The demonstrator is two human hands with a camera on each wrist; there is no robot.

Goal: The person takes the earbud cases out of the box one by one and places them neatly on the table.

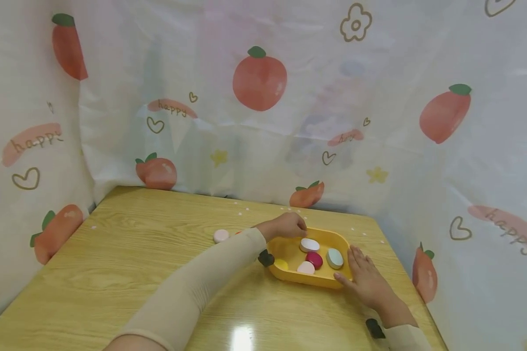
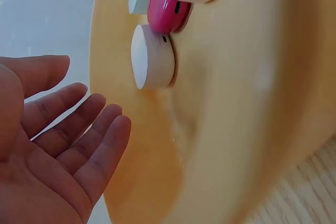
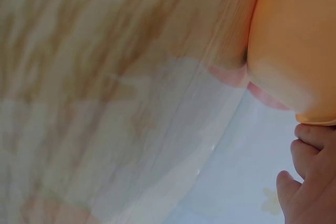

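A yellow plastic tray (image 1: 290, 279) stands on the table. Lying inside are a white oval piece (image 1: 309, 245), a magenta rounded piece (image 1: 314, 260), a pale mint oval piece (image 1: 334, 258), a pale pink piece (image 1: 306, 267) and a yellow piece (image 1: 281, 264). Small dark slots show on the sides of the white piece (image 2: 152, 59) and magenta piece (image 2: 165, 9). My left hand (image 1: 285, 225) is over the tray's far left rim; its palm and spread, slightly bent fingers (image 2: 107, 153) hold nothing. With extended fingers, my right hand (image 1: 371, 282) touches the tray's right end.
On the wooden table (image 1: 158, 243), a pale pink round piece (image 1: 221, 236) lies left of the tray, beside a red-orange piece (image 1: 238, 233) mostly hidden by the left sleeve. A white fruit-printed curtain (image 1: 202, 141) encloses the back and sides. Small pale specks dot the table's far part.
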